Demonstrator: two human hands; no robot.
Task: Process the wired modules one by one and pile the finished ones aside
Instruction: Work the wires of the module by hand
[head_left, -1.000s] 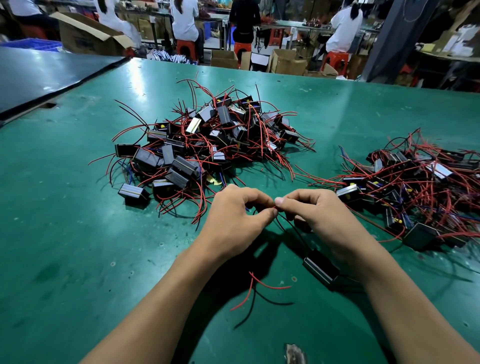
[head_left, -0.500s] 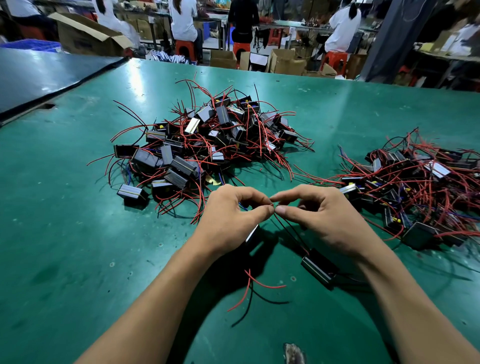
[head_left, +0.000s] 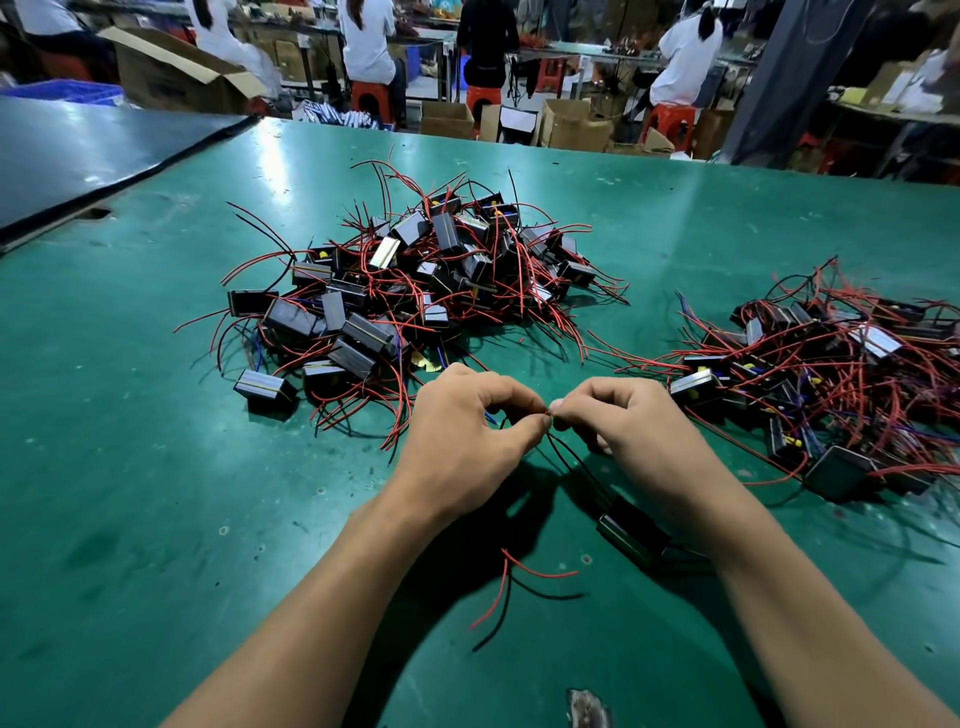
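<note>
Head view: I'm pinching the leads (head_left: 569, 460) of one module (head_left: 631, 532) between left hand (head_left: 467, 441) and right hand (head_left: 639, 431), thumb and forefinger of each closed on the tips. Module is lying on the tabletop (head_left: 130, 493) by my right wrist. Probably mid-twist. Next it's going to a pile, far pile (head_left: 415, 280) or right pile (head_left: 831, 374), can't tell which.

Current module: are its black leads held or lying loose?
Held. The left hand and right hand pinch the black leads where the hands meet; the module sits lower, by the right forearm.

bare green table (head_left: 130, 467) left; module piles ahead (head_left: 415, 275) and right (head_left: 831, 374) (wires sprawl outward).
</note>
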